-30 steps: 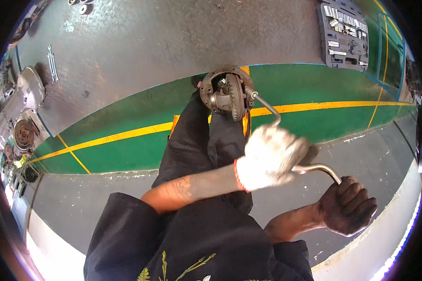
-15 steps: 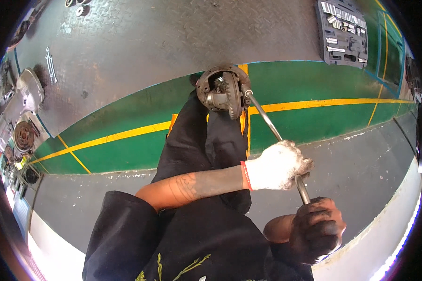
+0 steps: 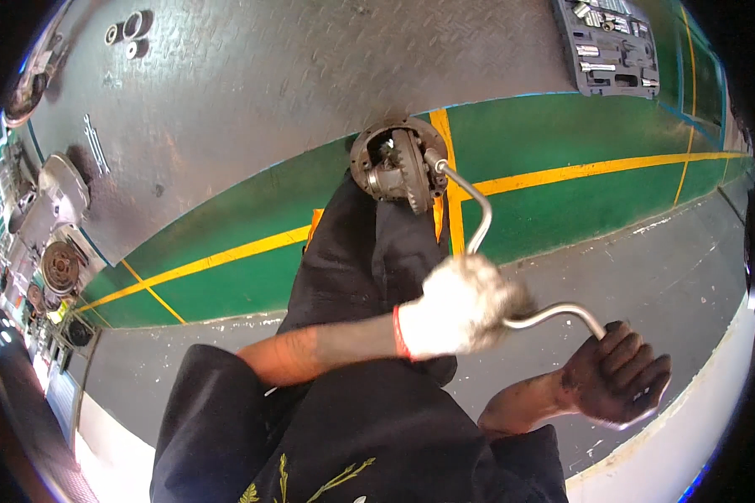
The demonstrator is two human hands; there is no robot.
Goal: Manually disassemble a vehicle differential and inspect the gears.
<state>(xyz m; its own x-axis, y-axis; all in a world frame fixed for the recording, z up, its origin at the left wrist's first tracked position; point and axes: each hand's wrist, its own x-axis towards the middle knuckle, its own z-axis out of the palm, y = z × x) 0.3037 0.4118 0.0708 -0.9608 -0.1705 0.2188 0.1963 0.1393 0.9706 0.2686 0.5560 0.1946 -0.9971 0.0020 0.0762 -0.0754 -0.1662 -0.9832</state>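
Note:
A steel speed brace [image 3: 484,211] slants from the middle of the view down to the right, its cranked bends showing. My left hand [image 3: 468,308], in a white knit glove with a red cuff, is closed round its middle and slightly blurred. At the brace's near end, my right hand [image 3: 619,373] wraps round the handle. The socket [image 3: 434,161] at the far end meets the side of a differential [image 3: 366,158], at the flange beside its toothed ring gear [image 3: 411,172]. This differential rests at the far end of my dark-trousered legs; whatever supports it underneath is hidden.
A grey socket set case [image 3: 617,59] lies open at the far right on the metal plate floor [image 3: 268,67]. Two wrenches [image 3: 96,144] and several metal rings [image 3: 134,27] lie at the left. Beyond them, metal housings [image 3: 63,183] and a rusty disc [image 3: 61,268] line the left edge.
The brace has turned, so its bends now stand out to the sides. My left hand has swung left and nearer; my right hand has moved a little right. The socket stays at the differential.

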